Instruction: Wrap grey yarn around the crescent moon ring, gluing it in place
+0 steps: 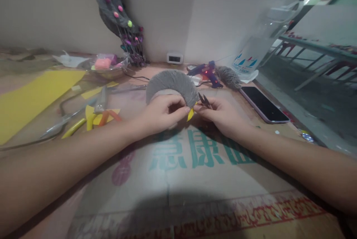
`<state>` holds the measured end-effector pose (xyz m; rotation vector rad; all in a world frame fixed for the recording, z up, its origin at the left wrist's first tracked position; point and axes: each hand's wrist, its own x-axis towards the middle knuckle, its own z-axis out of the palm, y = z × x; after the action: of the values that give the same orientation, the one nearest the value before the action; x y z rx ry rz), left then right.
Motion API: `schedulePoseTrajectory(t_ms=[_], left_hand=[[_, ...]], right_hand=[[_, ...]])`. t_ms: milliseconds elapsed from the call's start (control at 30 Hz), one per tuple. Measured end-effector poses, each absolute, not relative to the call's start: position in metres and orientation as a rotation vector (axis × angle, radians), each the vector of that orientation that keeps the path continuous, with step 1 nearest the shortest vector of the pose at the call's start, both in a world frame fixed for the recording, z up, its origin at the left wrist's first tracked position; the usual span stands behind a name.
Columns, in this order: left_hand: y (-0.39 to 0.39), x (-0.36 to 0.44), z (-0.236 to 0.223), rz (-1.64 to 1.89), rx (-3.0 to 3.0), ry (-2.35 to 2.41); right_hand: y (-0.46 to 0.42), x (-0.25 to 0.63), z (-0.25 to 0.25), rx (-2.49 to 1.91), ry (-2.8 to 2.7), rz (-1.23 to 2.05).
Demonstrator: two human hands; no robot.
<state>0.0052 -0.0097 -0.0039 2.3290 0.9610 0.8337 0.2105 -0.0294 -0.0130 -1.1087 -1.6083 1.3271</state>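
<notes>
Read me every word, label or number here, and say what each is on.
"康": green, on the cardboard; green characters beside it, partly hidden, uncertain.
Cardboard's red print and purplish mark: too blurred.
Plastic jug: blue lettering, too blurred.
Small white display: nothing readable.

dimly lit; wall (217, 26) lit brighter rt of ctr; soft shadow cast on cardboard (139, 190), btm ctr; edges stretched, blurred.

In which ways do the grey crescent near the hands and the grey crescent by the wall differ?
The near crescent shows no coloured balls, while the wall crescent carries several. The near crescent arches like a bridge; the wall crescent slants steeply, with strands dangling below. Both are grey and curved.
</notes>
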Motion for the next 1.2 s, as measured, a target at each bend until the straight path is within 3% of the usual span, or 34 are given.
schedulePoseTrajectory(t_ms=[700, 1200], left_hand=[[-0.007, 0.004, -0.006, 0.803, 2.266, 0.946], [0.001, 0.001, -0.014, 0.759, 1.694, 0.892]], right_hand=[[-0.03, 0.21, -0.017, -1.042, -1.578, 1.427], [-0.035, 0.206, -0.014, -0.902, -1.592, 1.528]])
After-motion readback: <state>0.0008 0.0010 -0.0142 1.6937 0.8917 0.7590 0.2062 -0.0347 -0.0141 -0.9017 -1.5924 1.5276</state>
